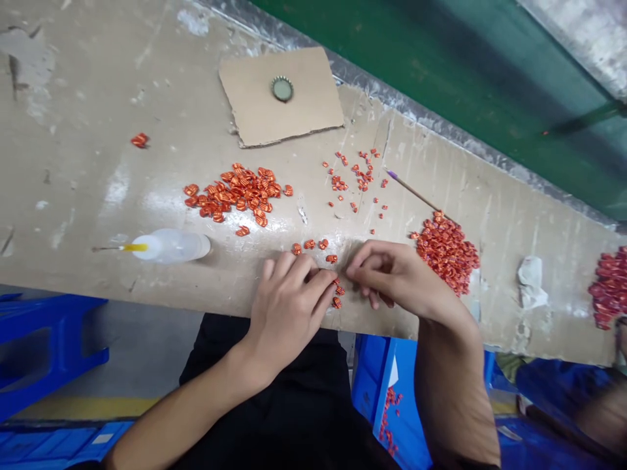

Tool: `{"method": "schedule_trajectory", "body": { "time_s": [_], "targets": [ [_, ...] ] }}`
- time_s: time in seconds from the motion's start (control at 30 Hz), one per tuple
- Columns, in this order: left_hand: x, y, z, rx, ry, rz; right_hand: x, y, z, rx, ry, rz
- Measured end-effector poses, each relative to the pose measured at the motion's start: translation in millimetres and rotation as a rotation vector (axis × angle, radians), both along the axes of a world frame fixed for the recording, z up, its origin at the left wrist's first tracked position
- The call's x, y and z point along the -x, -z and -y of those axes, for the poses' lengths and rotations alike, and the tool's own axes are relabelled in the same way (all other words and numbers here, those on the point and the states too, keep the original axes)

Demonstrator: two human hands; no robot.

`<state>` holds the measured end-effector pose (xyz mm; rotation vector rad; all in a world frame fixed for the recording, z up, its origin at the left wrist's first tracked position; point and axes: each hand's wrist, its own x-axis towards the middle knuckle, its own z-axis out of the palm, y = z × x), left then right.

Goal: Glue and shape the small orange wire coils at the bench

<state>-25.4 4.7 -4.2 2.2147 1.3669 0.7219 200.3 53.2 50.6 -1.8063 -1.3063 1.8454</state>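
Bent over the table, my left hand [291,290] has its thumb and index fingertips together at a small orange striped piece [336,281]. Just to the right, my right hand [389,271] is closed in a pinch; whatever its fingertips hold is too small or hidden to make out. A few more orange pieces [309,244] lie in a loose curve around the left fingertips. Beyond my hands are scattered tiny orange bits [362,179]. A heap of larger orange pieces [245,189] lies to the left, and a dense heap of small ones [447,253] by my right wrist.
A translucent bottle [171,246] with a yellow-based needle tip stands left. Cardboard [313,104] at the back carries a bottle cap [282,89]. A thin purple-tipped stick [416,192] touches the right heap. Blue bins [375,372] are below; another person's blurred arm [600,411] is far right.
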Motion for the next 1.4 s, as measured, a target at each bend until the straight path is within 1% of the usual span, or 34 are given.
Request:
{"method": "schedule_trajectory", "body": {
  "time_s": [0.1, 0.17, 0.23, 0.4, 0.5, 0.6, 0.67, 0.77, 0.9, 1.0, 1.07, 1.17, 1.3, 1.4],
  "targets": [
    [-1, 0.0, 0, -0.009, 0.007, -0.013, -10, 2.1, 1, -0.273, 0.233, 0.203],
    [-3, 0.3, 0, -0.021, 0.006, -0.016, -14, 6.9, 0, -0.441, 0.314, 0.368],
    [-5, 0.4, -1, -0.035, 0.015, -0.017, -14, 12.2, -2, -0.533, 0.325, 0.475],
    [-8, -1.1, -2, -0.030, 0.046, 0.003, -5, 21.9, -3, -0.585, 0.321, 0.558],
    [-7, -1.1, -4, -0.040, -0.018, 0.027, -1, 26.3, -1, -0.671, 0.298, 0.622],
    [-8, 0.3, -8, -0.098, -0.099, -0.026, 3, 28.5, 4, -0.761, 0.222, 0.668],
    [-9, 1.2, -12, -0.142, -0.119, -0.076, 5, 27.6, 10, -0.778, 0.167, 0.652],
    [-10, 1.3, -17, -0.169, -0.119, -0.113, 10, 22.4, 20, -0.756, 0.092, 0.592],
    [-9, -0.8, -19, -0.099, -0.097, -0.103, 11, 12.5, 31, -0.654, -0.021, 0.457],
    [-7, -2.2, -20, -0.050, -0.073, -0.069, 6, 8.5, 34, -0.546, 0.019, 0.382],
    [-6, -2.2, -20, -0.038, -0.057, -0.056, 4, 8.6, 34, -0.514, 0.059, 0.374],
    [-6, -1.6, -19, -0.028, -0.045, -0.060, 4, 11.2, 31, -0.510, 0.060, 0.378],
    [-8, -1.3, -18, -0.023, -0.082, -0.069, 8, 14.3, 26, -0.505, 0.069, 0.404],
    [-9, -2.1, -18, -0.033, -0.073, -0.085, 9, 13.6, 24, -0.515, 0.050, 0.405]
  ]
}}
